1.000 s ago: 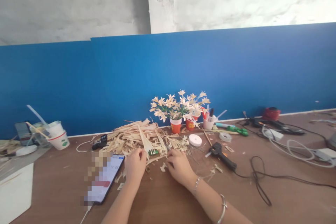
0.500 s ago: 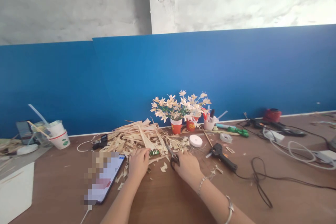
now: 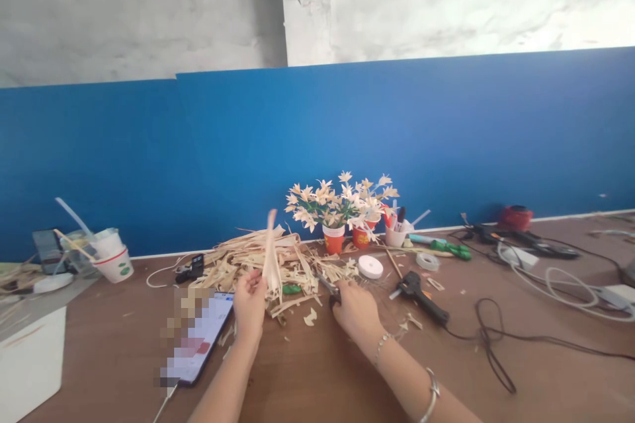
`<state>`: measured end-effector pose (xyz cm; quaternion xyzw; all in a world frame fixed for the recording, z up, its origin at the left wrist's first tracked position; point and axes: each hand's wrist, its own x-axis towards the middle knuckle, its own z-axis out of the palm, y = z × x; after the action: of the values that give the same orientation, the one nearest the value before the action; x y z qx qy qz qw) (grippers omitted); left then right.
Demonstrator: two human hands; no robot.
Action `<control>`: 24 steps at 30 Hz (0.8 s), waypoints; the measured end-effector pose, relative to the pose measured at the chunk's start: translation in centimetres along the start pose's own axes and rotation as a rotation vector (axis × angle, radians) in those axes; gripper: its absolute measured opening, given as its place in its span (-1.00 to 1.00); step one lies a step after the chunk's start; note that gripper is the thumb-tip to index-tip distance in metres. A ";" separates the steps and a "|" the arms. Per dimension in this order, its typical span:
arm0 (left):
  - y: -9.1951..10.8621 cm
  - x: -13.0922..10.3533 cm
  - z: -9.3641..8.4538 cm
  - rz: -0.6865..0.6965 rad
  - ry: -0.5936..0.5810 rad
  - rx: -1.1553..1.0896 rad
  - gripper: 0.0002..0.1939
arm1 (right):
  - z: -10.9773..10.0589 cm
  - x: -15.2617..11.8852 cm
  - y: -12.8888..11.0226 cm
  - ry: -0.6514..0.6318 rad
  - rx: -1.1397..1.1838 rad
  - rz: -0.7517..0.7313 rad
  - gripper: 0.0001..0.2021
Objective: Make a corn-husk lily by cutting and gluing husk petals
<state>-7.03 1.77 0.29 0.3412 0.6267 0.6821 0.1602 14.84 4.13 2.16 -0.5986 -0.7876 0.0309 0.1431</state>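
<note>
My left hand [image 3: 251, 307] pinches a pale corn husk strip [image 3: 270, 261], which stands up from the fingers with its narrow tip at the top. Beneath my right hand [image 3: 358, 309] are scissors [image 3: 333, 292]; the fingers wrap their dark handles and the blades point away to the left. Behind both hands spreads a heap of dry husk [image 3: 248, 254]. A small green object [image 3: 292, 289] lies at its front edge. Past the heap, husk flowers [image 3: 327, 201] on green stems stand in a red-and-white paper cup [image 3: 333, 240].
A phone [image 3: 206, 337] lies beside my left forearm. To the right are a white tape roll [image 3: 370, 267], a clear tape roll [image 3: 427, 262] and a glue gun [image 3: 421, 297] with a trailing black cord. Paper cups [image 3: 115, 264] stand at the left. A blue partition [image 3: 238, 152] closes off the back.
My left hand has moved left, and the husk strip in it now stands more upright. The right hand with the scissors has barely moved.
</note>
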 end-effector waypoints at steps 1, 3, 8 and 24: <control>0.0 0.0 0.2 -0.030 -0.006 -0.056 -0.66 | -0.1 0.0 0.0 -0.004 0.009 0.011 -0.69; 0.2 -0.1 0.5 -0.102 -0.041 -0.143 -0.70 | -0.2 0.0 0.1 -0.011 0.048 0.022 -0.68; 1.5 -0.8 0.9 -0.274 -0.114 -0.420 -0.79 | -0.4 0.0 0.1 -0.067 0.104 0.041 -0.75; 3.3 -2.2 1.4 -0.361 -0.120 -0.770 -0.77 | -0.4 -0.2 -1.7 -0.420 1.116 -0.038 -0.70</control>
<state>-3.87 0.83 2.87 0.1805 0.3658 0.8061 0.4288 13.45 3.42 2.90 -0.3996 -0.6743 0.5553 0.2779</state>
